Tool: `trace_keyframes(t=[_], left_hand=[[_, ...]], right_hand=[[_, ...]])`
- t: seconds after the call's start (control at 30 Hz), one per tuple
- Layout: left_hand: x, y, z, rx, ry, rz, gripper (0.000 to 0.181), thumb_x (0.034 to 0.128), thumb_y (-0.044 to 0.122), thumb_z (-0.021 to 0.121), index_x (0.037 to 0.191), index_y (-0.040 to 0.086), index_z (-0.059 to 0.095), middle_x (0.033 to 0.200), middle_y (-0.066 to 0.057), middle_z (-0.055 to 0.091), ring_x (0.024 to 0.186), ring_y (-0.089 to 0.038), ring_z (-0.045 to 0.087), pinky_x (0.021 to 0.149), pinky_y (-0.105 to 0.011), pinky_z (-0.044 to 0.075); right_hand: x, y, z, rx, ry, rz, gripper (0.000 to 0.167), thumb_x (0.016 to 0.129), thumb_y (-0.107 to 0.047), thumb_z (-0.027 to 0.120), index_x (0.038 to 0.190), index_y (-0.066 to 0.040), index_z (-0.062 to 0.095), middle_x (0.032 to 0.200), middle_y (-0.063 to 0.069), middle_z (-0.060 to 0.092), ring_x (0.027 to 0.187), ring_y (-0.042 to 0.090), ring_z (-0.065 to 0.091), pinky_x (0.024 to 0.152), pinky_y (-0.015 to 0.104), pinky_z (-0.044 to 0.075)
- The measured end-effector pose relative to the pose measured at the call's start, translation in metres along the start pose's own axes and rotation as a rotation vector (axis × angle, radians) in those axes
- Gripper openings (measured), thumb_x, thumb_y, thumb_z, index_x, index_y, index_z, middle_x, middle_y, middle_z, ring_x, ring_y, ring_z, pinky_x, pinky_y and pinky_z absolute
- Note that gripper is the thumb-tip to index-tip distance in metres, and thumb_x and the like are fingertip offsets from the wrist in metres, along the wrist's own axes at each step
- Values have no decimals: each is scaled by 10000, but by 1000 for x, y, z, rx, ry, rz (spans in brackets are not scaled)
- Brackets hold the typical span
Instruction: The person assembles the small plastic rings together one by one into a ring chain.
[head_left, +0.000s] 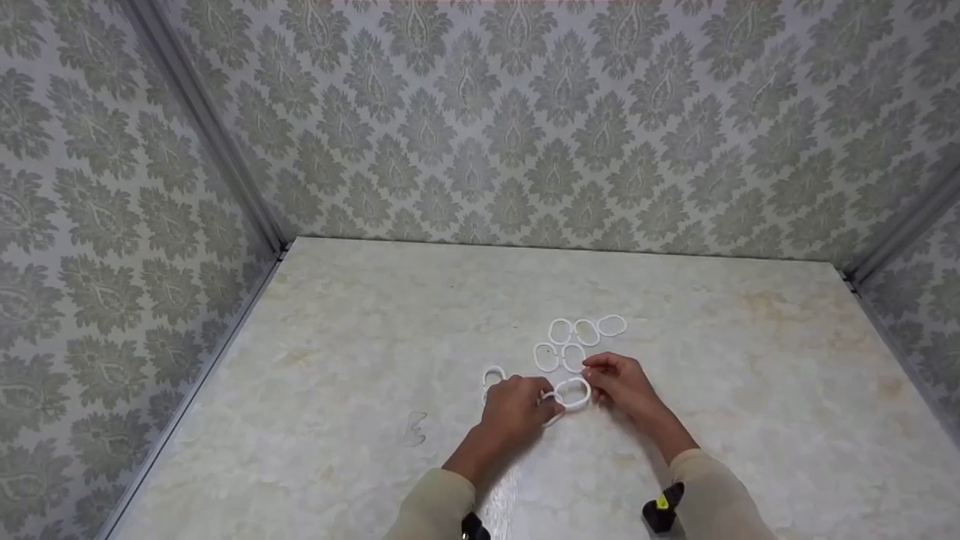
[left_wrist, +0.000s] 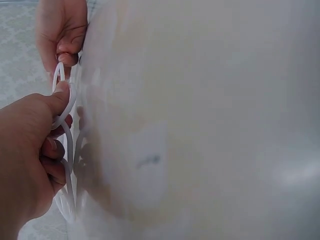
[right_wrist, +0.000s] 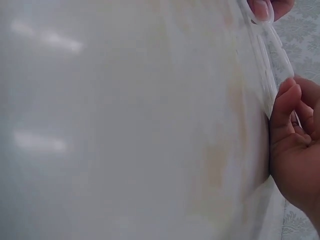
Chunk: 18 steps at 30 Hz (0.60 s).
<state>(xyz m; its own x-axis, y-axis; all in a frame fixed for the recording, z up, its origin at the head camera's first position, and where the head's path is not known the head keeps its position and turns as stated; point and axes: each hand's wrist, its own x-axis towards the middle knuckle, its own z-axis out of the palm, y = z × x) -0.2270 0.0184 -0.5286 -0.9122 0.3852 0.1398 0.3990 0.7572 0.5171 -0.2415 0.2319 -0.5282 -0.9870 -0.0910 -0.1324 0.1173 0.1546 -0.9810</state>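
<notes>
My left hand (head_left: 516,403) grips a white oval plastic ring (head_left: 587,393), which looks like a shower curtain ring, with its thumb on the ring's side. More white links (left_wrist: 70,150) hang joined below it, under the curled fingers, in the left wrist view. At the ring's other end, the thumb and fingertips of my right hand (head_left: 622,384) pinch its edge. The same ring (right_wrist: 284,57) runs between both hands in the right wrist view. Part of another white ring (head_left: 493,369) shows beyond the left hand, the rest covered by it.
Several loose white rings lie flat just beyond the hands, among them a far right one (head_left: 613,325) and a nearer one (head_left: 546,358). Left of the left hand is a clear, irregular piece (head_left: 415,429) on the marbled table (head_left: 337,322). Patterned walls (head_left: 510,135) enclose the back and sides.
</notes>
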Motion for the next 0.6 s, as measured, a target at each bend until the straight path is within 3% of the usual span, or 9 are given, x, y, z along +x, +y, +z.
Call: trace_keyframes(t=[0.3,0.6], left_hand=[[0,-1,-1,27,0,28,155,883,355,743,945,219,783,754,75,715,681,-138,609,610,-315,429],[1,-1,-1,32,-27,7,173,891,360,747,978,215,787,801,74,735,741,-144,644,656,-335,465]], right_hand=[[10,-1,5,-99,73,-24,394,867,-6,733,1225,92,601,829,-14,573,538,46,490,493,202,411],[19,-2,0,-262,16,-51,510,860,-61,775,1312,37,562,797,-2,541,503,47,493,484,202,433]])
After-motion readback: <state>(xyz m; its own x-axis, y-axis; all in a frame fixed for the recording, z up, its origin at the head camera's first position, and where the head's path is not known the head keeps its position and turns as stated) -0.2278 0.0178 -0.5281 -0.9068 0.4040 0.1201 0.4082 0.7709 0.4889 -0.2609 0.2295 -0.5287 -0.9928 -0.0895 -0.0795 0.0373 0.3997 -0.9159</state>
